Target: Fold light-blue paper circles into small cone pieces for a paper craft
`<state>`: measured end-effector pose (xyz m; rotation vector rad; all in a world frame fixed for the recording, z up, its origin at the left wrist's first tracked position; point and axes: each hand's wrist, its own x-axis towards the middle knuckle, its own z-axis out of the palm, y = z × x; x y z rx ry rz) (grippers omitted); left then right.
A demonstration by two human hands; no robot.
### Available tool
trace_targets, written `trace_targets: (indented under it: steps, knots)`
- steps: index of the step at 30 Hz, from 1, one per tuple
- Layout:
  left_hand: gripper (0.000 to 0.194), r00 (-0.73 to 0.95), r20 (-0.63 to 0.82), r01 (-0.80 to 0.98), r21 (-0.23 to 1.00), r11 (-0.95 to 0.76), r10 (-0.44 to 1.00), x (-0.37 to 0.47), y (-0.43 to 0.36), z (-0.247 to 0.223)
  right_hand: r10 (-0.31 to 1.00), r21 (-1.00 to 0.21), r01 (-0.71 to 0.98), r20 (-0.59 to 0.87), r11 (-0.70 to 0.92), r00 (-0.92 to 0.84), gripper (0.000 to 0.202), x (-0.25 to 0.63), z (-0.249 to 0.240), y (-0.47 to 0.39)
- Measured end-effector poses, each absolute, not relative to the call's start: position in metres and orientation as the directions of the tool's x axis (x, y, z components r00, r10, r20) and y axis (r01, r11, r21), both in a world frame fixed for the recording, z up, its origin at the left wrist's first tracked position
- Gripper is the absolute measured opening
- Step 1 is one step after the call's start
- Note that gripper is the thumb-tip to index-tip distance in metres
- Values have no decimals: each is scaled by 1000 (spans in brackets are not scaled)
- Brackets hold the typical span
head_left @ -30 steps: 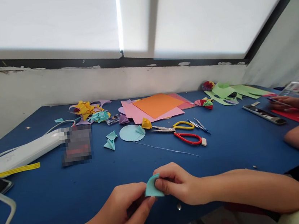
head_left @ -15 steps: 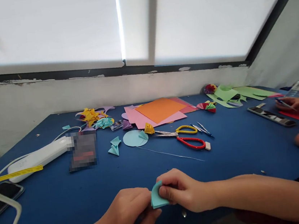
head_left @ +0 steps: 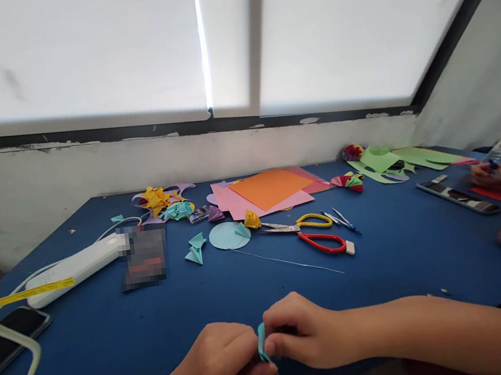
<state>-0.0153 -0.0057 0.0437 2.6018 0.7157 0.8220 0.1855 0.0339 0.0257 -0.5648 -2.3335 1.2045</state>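
A small folded piece of light blue paper (head_left: 262, 342) is pinched between both hands near the table's front edge, seen nearly edge-on. My left hand (head_left: 230, 360) grips it from the left, its thumb below. From the right, my right hand (head_left: 298, 331) holds it between thumb and curled fingers. Beyond them lie light blue paper circles (head_left: 229, 236), with a folded piece on top, and folded light blue pieces (head_left: 196, 249) to their left. Scissors (head_left: 301, 227) with yellow and red handles rest open beside a folded yellow piece (head_left: 251, 219).
A power strip (head_left: 78, 269), a phone (head_left: 13, 338) and a cable are at left. Coloured sheets (head_left: 269, 190) and paper scraps line the back. Pens (head_left: 341, 220) lie past the scissors. At right, another person's hand (head_left: 489, 173) holds a pen over red paper.
The light blue paper has turned from showing its flat, rounded face to nearly edge-on, and my hands have closed in around it. The view has shifted slightly.
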Motion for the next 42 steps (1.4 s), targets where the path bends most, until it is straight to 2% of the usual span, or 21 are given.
trace_targets:
  steps: [3,5,8,12,17,22,25,27,30,33,37,42]
  knots:
    - [24,733,401,378,434,-818,550,-14,-5,45,561,-725,159,354,670,-748,32,186,25,31]
    - [25,734,393,371,451,-812,553,-13,-3,46,509,-675,126,406,727,-759,32,186,26,29]
    - [23,752,374,332,497,-802,543,-12,-1,46,415,-668,57,390,742,-822,38,185,27,28]
    - [21,758,356,314,535,-784,547,-12,-2,48,401,-698,3,409,716,-820,41,183,22,31]
    - [19,722,416,294,539,-789,553,-12,-5,50,396,-695,-9,421,719,-816,33,182,17,32]
    - [14,677,473,309,513,-801,564,-11,-6,47,355,-624,-13,461,781,-814,17,184,18,31]
    - [14,646,493,343,494,-799,582,-12,-8,45,313,-568,-21,484,822,-817,15,184,21,32]
    - [13,637,501,357,482,-800,586,-13,-9,45,297,-578,-52,494,815,-817,19,184,22,32]
    - [12,646,492,363,474,-802,584,-12,-10,44,311,-664,-119,492,738,-813,32,183,23,33]
    - [13,674,477,350,466,-813,563,-9,-9,45,350,-731,-116,453,673,-820,37,183,22,34]
    - [15,707,461,330,454,-827,536,-8,-9,51,337,-727,-64,392,683,-856,41,184,22,34]
    - [15,708,450,354,441,-825,544,-12,-11,58,304,-710,-75,392,701,-868,32,187,26,33]
